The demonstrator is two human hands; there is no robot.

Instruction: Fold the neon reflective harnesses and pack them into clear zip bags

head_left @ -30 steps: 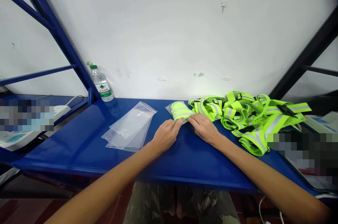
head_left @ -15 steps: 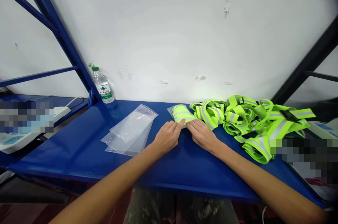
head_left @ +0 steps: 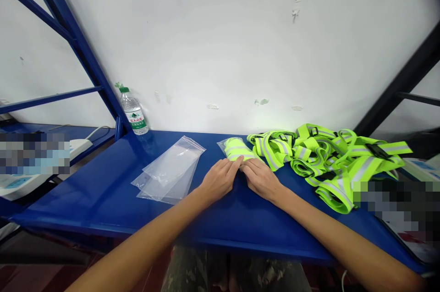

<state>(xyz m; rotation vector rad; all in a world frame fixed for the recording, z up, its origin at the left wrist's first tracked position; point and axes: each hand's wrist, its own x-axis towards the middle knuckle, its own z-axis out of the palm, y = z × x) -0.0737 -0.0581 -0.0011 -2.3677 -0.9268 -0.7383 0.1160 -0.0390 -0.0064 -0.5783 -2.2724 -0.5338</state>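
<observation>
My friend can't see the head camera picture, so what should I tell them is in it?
Two bare hands, left and right, meet at a bag of bright yellow-green strap on a blue table. Clear bags lie left, more straps right, a bottle behind.

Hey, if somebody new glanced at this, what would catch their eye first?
Probably the tangled heap of neon yellow-green straps with silvery stripes on the right of the glossy blue table. Next, the left hand and right hand meeting at a clear plastic bag of the same striped material, left of the heap.
</observation>
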